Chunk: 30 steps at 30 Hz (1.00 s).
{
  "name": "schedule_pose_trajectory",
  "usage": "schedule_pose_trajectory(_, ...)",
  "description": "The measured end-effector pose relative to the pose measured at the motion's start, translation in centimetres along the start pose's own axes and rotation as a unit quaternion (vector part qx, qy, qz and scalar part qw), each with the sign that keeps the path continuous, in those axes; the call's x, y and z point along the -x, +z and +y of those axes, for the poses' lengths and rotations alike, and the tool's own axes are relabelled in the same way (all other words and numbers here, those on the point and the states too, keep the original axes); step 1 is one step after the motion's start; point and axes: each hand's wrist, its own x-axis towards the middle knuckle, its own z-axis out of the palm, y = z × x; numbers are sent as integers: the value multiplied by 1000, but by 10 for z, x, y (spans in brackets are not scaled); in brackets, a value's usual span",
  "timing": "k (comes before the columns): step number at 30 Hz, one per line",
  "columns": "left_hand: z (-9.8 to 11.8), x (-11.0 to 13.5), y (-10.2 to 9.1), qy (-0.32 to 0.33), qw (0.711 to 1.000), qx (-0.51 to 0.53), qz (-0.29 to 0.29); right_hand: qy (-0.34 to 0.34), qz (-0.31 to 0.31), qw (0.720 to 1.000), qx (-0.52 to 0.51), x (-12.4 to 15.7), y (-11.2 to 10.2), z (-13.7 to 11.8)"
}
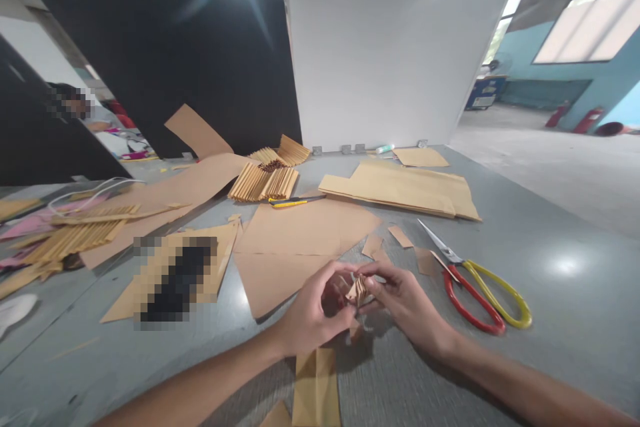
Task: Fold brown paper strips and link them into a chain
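Between my two hands is a small pleated piece of brown paper (358, 289), its folds bunched close together. My left hand (320, 313) curls round its left side, fingertips and thumb pressed on it. My right hand (407, 303) pinches the other side between thumb and fingers. Below them lies a creased strip of brown paper (316, 387). Right of my right hand rest large scissors (463, 260) with one red and one yellow handle. Small brown paper scraps (400, 236) lie just beyond my fingers.
Behind the hands lie a brown sheet (300, 233), a yellow utility knife (289, 203), folded paper bundles (265, 181) and a flat stack of brown paper (410, 188). More pleated paper (85, 233) sits left. Black and white panels (395, 67) stand behind. A person (100, 117) is far left.
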Motion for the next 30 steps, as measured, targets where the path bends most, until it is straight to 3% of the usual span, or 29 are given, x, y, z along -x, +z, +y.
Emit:
schedule_pose_trajectory(13, 0, -2, -2, 34, 999, -32, 22, 44, -18, 992, -117, 5, 8, 4)
schedule_pose_trajectory(19, -5, 0, 0, -39, 998, 6, 42, 34, 8, 999, 38, 2, 1, 0)
schedule_pose_trajectory(23, -6, 0, 2, -33, 997, -22, 63, -16, 51, 989, 136, 2, -5, 1)
schedule_pose_trajectory(30, -4, -1, 1, -3, 992, -109, 60, -103, -32, 959, 261, 8, -10, -2)
